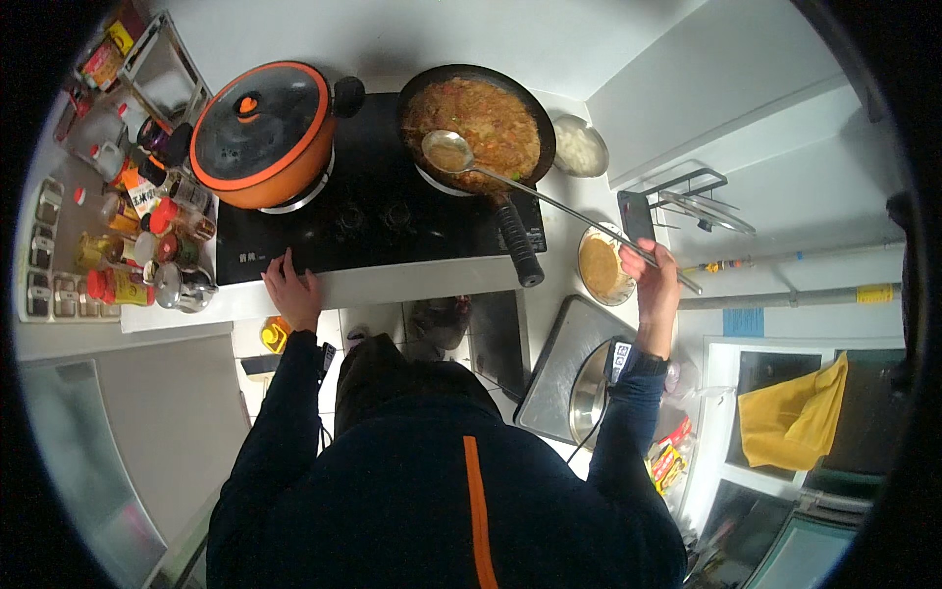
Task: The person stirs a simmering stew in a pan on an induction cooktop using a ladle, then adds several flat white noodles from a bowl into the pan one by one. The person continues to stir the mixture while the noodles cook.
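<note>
My right hand (655, 285) is closed around the end of a long metal handle belonging to a ladle (447, 152). The ladle's bowl has some brown liquid in it and is at the left part of a black frying pan (525, 90); I cannot tell whether it touches the food. Brownish, saucy food (496, 123) fills the pan, whose black handle (518, 245) points toward me. Just beside my right hand stands a bowl (629, 292) of tan liquid. My left hand (292, 292) rests with fingers stretched out on the front edge of the black cooktop (294, 250), holding nothing.
An orange lidded pot (260, 187) occupies the left burner. Several seasoning jars and bottles (177, 226) crowd the left side. Behind the pan's right edge sits a bowl of white pieces (579, 147). A metal tray (549, 368) and a steel basin (589, 393) lie near my right forearm.
</note>
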